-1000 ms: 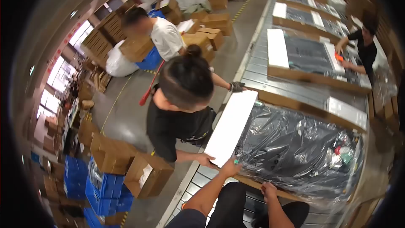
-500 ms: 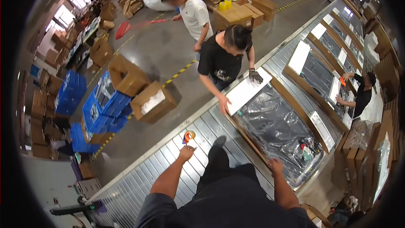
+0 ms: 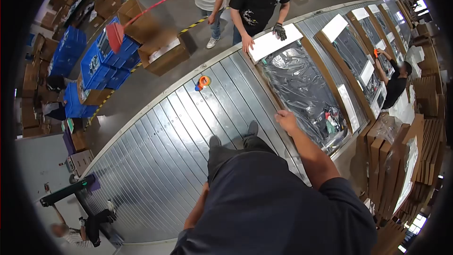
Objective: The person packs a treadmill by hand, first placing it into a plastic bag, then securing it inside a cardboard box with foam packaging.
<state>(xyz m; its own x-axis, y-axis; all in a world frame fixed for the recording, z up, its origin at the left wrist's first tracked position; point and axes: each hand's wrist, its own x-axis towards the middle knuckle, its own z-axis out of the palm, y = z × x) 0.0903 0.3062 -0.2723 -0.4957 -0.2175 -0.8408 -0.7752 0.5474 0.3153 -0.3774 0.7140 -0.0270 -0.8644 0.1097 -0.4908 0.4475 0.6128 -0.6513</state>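
The roller conveyor (image 3: pixel 155 132) could shift underfoot (the person stands on it). The open box (image 3: pixel 302 85), right hand (image 3: pixel 286 120) closed on its near edge, could tip. Left hand: hidden, grip unclear. The tape roll (image 3: pixel 203 82) lies apart, a trip risk.

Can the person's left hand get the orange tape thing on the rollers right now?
Probably not without moving. The left hand is hidden under the body, and the tape dispenser lies well ahead on the roller conveyor, past the feet. Nothing blocks the way, though.
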